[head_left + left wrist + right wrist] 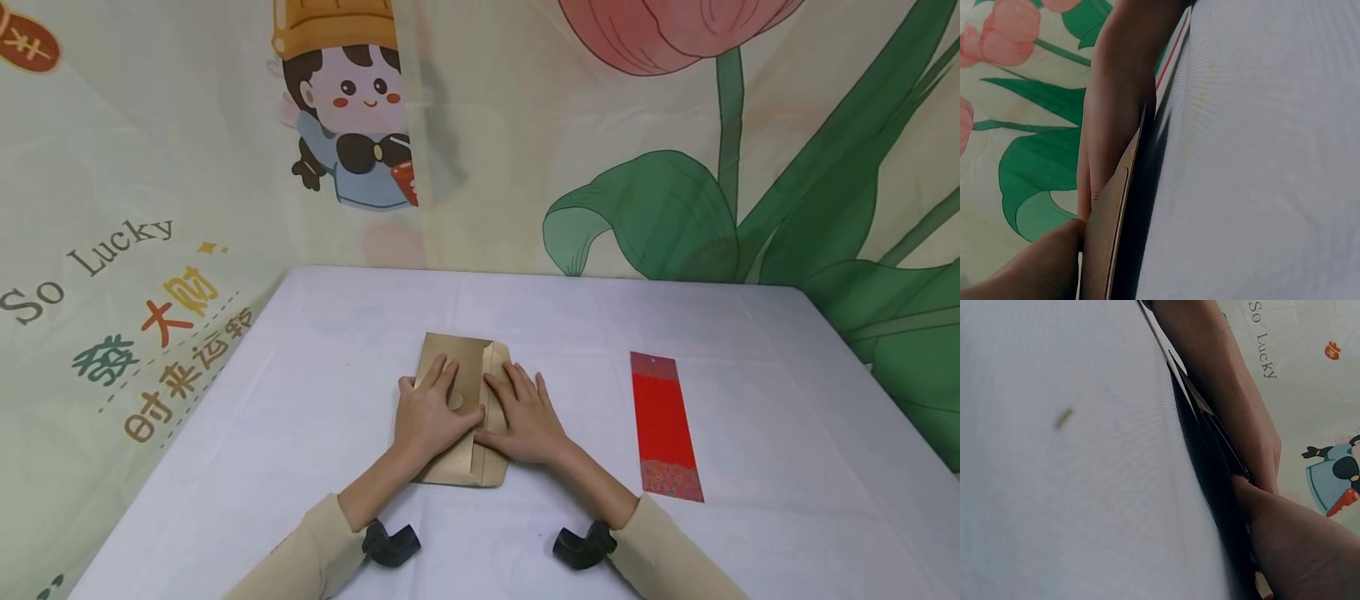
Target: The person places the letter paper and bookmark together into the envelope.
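Nearest you, both your sleeves come in over the near edge of the worktop [315, 350], and your hands meet on the envelope [457, 358], which lies lengthwise near the middle of the worktop, a little toward the near edge. Your left hand [429, 417] lies flat on the left half of it, fingers [442, 375] straight and slightly spread, holding the paper down; your right hand [525, 417] lies flat on the right half, fingers straight and close together, pressing along what looks like the folded flap on the envelope's right side. Neither hand grips anything: both only press. Judging by that, the flap seems folded over and is being smoothed down, so the closing looks nearly finished, though you cannot tell from here whether anything is inside. The red strip [663, 425] lies alone toward the right edge, well apart from the envelope and untouched, so if it belongs in the envelope, that part is not done. The wrist views show little beyond the envelope's edge against the white cloth and a hand pressed on it. The worktop is covered in white cloth. Beyond its far edge hangs a printed backdrop [525, 150] with a cartoon figure, tulips and the words "So Lucky".
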Demonstrator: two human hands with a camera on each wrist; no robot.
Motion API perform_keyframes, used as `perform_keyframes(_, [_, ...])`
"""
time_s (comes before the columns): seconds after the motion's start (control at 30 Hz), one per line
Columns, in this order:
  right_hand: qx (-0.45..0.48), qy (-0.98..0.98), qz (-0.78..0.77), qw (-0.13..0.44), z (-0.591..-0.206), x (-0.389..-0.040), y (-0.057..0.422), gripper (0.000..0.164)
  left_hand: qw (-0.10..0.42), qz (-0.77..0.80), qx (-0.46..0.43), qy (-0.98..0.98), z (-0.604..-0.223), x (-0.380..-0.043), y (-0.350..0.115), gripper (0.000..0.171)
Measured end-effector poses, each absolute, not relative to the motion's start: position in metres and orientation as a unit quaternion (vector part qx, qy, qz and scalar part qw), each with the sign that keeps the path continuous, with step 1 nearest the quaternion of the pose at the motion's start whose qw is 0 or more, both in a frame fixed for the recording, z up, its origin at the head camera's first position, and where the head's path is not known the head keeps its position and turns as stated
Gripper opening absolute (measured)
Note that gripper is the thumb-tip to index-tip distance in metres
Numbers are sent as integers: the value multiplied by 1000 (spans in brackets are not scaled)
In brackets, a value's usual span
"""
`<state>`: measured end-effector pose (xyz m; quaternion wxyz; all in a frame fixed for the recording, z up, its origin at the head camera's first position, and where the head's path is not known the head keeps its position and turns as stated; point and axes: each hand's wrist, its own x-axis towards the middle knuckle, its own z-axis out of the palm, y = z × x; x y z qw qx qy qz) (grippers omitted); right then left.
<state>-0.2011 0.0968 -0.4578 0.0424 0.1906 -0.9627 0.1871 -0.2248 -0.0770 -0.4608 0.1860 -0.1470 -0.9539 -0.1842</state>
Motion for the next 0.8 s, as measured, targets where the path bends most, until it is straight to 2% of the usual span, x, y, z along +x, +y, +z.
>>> perform_keyframes(0.17, [195, -961, 185, 57, -457, -200, 96, 83, 173, -172, -145, -959, -459, -224, -76, 86])
perform_keyframes(0.57, [199, -956, 212, 48, -452, -195, 101, 82, 200, -169, -143, -954, -459, -223, -78, 76])
perform_keyframes(0.67, [176, -953, 241, 57, -440, -188, 114, 77, 211, -166, -146, -952, -459, -222, -79, 75])
perform_keyframes(0.8, [91, -960, 250, 87, -421, -171, 155, 67, 217, -176, -146, -949, -461, -222, -79, 74])
